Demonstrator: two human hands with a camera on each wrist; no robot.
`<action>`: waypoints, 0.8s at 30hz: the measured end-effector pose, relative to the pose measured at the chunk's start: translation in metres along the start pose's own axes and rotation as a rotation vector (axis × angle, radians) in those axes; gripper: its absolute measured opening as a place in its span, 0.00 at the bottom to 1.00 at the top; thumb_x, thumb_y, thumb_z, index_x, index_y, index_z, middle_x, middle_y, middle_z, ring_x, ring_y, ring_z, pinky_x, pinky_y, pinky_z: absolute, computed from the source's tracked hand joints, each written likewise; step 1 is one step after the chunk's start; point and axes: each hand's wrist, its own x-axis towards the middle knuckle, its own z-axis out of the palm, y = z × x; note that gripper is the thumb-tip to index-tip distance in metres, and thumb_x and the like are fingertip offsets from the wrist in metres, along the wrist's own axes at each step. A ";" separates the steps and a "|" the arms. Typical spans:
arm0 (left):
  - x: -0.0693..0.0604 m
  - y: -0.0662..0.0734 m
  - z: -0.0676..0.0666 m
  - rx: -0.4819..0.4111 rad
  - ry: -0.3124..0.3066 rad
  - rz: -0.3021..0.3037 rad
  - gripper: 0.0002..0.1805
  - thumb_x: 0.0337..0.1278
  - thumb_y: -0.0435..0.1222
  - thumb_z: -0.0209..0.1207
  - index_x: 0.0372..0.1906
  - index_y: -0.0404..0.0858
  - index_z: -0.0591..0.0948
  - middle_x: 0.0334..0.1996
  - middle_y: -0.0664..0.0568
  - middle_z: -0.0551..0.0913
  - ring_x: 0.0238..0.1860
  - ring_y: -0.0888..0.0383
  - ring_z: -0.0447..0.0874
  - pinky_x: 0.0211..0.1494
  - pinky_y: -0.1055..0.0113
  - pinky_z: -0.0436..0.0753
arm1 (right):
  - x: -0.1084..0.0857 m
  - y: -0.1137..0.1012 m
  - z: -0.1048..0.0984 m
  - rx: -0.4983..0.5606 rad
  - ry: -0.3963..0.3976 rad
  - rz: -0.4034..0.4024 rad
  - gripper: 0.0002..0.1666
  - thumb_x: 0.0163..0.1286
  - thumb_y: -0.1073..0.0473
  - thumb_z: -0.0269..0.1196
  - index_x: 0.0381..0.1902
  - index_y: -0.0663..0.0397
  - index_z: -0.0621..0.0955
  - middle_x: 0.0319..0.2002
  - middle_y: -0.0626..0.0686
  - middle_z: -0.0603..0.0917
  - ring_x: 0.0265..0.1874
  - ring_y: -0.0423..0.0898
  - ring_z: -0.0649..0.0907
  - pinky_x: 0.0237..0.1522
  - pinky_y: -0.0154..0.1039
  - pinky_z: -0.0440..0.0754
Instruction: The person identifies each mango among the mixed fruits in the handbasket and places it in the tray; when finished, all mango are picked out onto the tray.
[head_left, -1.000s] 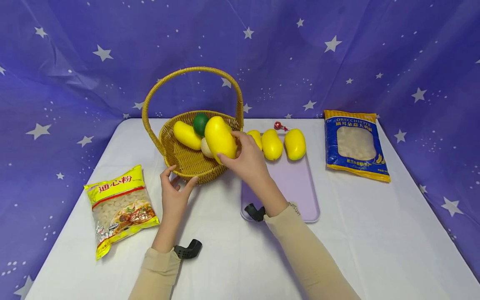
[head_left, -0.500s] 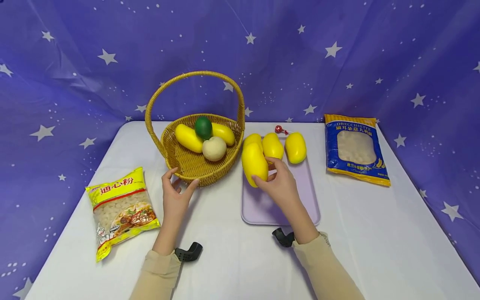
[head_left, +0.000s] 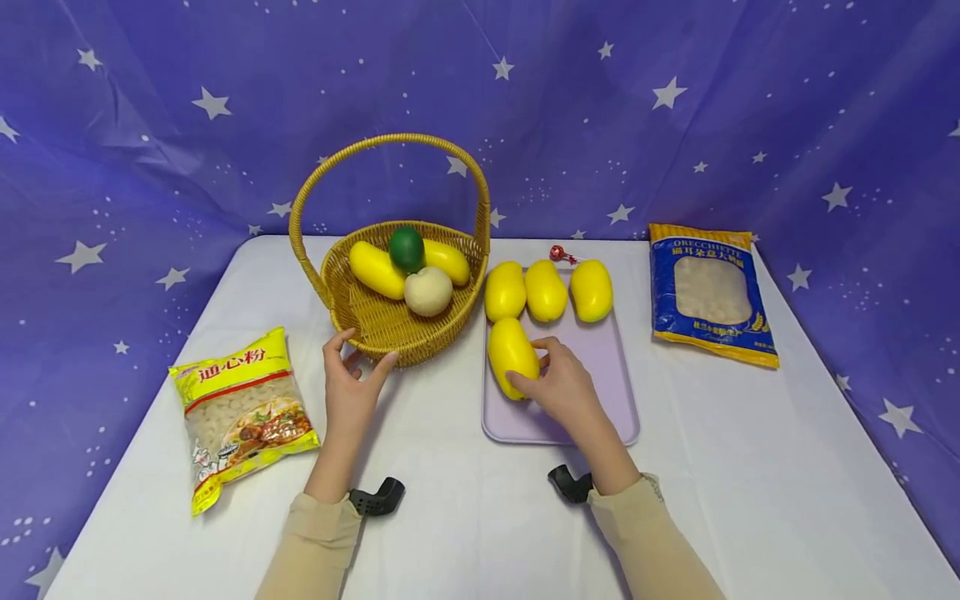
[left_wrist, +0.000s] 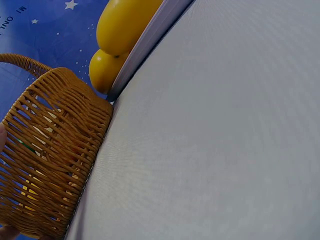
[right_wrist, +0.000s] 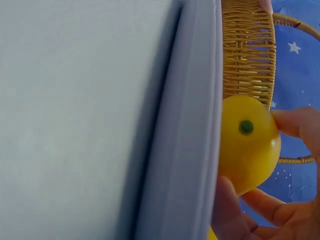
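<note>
My right hand [head_left: 566, 383] holds a yellow toy mango [head_left: 512, 358] between thumb and fingers, low over the lilac tray [head_left: 592, 421]; in the right wrist view the mango [right_wrist: 250, 150] shows a green stem dot, and its lower end is hidden behind the tray rim. Three more mangoes line the tray's far end, the nearest one [head_left: 505, 292] touching the held one. My left hand [head_left: 351, 392] grips the front rim of the wicker basket [head_left: 390, 337]. Inside it lie two long yellow fruits [head_left: 375, 271], a dark green fruit [head_left: 407, 249] and a round beige fruit [head_left: 428, 292].
A yellow bag of pasta [head_left: 243, 417] lies at the left. To the right is a blue bag of orecchiette [head_left: 712, 292]. Behind the tray rests a red-wrapped lollipop [head_left: 558, 253]. The basket's tall handle [head_left: 397, 138] arches upward.
My right hand has carried the mango from above the basket rightward to the tray, then lowered it in front of the row. The left hand has stayed on the basket rim.
</note>
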 end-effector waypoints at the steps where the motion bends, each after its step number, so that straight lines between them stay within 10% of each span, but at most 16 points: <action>1: -0.001 0.000 0.000 0.003 0.001 0.002 0.39 0.56 0.46 0.67 0.68 0.44 0.60 0.70 0.50 0.57 0.63 0.47 0.67 0.65 0.49 0.65 | 0.000 -0.001 0.001 -0.009 -0.008 0.002 0.39 0.55 0.45 0.70 0.60 0.57 0.72 0.40 0.56 0.78 0.36 0.51 0.77 0.34 0.43 0.76; 24: -0.001 -0.002 0.001 -0.010 0.008 0.023 0.40 0.54 0.47 0.68 0.68 0.44 0.60 0.69 0.51 0.57 0.63 0.46 0.68 0.64 0.48 0.66 | -0.002 -0.014 0.009 -0.077 -0.036 0.031 0.41 0.55 0.39 0.70 0.57 0.57 0.70 0.40 0.55 0.76 0.35 0.50 0.77 0.35 0.42 0.76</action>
